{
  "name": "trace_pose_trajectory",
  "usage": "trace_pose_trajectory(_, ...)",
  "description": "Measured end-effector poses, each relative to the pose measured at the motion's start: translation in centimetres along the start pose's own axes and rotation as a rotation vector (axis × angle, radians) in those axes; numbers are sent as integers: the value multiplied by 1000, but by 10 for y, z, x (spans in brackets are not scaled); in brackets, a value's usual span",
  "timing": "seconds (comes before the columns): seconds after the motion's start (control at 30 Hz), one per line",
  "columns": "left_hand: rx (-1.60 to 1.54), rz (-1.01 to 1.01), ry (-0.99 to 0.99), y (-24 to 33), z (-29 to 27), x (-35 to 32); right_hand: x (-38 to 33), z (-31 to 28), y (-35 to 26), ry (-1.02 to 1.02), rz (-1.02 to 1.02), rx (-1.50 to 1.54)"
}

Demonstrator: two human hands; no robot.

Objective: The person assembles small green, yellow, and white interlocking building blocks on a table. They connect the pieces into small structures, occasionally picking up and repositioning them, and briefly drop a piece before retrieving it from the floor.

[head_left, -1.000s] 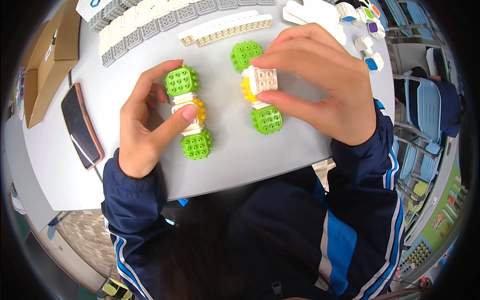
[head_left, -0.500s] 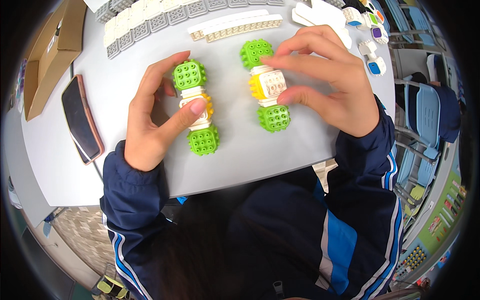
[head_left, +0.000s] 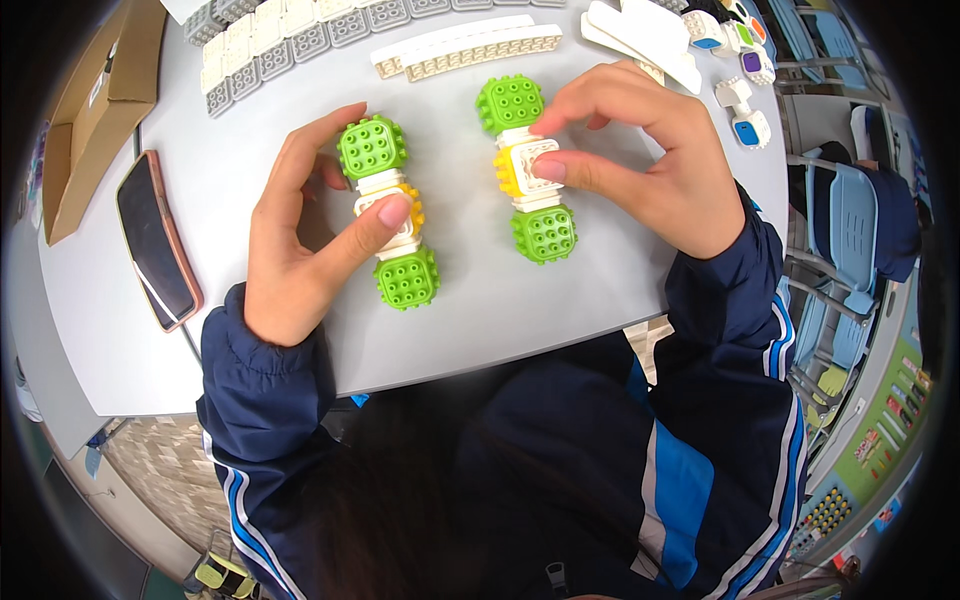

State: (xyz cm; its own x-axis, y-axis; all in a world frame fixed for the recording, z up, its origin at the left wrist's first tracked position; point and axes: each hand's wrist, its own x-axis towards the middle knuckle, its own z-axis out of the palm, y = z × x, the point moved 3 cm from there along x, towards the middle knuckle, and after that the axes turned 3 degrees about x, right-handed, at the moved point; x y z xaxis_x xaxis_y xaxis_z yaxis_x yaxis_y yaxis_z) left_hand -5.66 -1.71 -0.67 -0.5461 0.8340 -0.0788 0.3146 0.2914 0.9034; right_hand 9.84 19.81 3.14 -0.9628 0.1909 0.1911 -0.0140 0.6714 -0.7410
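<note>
Two similar building-block assemblies lie on the grey table (head_left: 470, 320), each with a green studded block at both ends and a yellow-and-white middle joined by white pieces. My left hand (head_left: 285, 240) curls round the left block assembly (head_left: 407, 279), thumb on its white middle and fingers along its left side. Its far green block (head_left: 372, 147) sits beside my index finger. My right hand (head_left: 670, 165) pinches the right block assembly (head_left: 545, 235). The thumb presses its white middle face, and the fingertips are by the white joint below the far green block (head_left: 511, 103).
Rows of white and grey bricks (head_left: 310, 45) line the back, with long white beams (head_left: 470, 52) before them. White plates (head_left: 640, 45) and several small white modules (head_left: 750, 130) lie far right. A phone (head_left: 158, 240) and an open cardboard box (head_left: 105, 130) are at the left.
My right hand has come down and left onto the right block assembly, its thumb now on the white middle face. My left hand keeps its hold, barely shifted.
</note>
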Motion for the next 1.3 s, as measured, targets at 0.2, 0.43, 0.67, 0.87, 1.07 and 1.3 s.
trace_pose_trajectory(0.2,42,64,10,-4,-3,0,-3,-2,10,-8,301,247)
trace_pose_trajectory(0.43,183,205,-13,1,-4,-1,-6,12,11,-66,296,89)
trace_pose_trajectory(0.67,91,199,-33,7,-5,-2,-3,20,6,-165,162,208)
trace_pose_trajectory(0.87,-328,230,-17,15,2,-6,-4,21,-6,-248,52,220)
trace_pose_trajectory(1.07,-237,516,-62,4,-3,-10,-5,22,-5,-213,24,182)
trace_pose_trajectory(1.3,58,618,121,15,-7,-23,-10,23,0,-143,49,85)
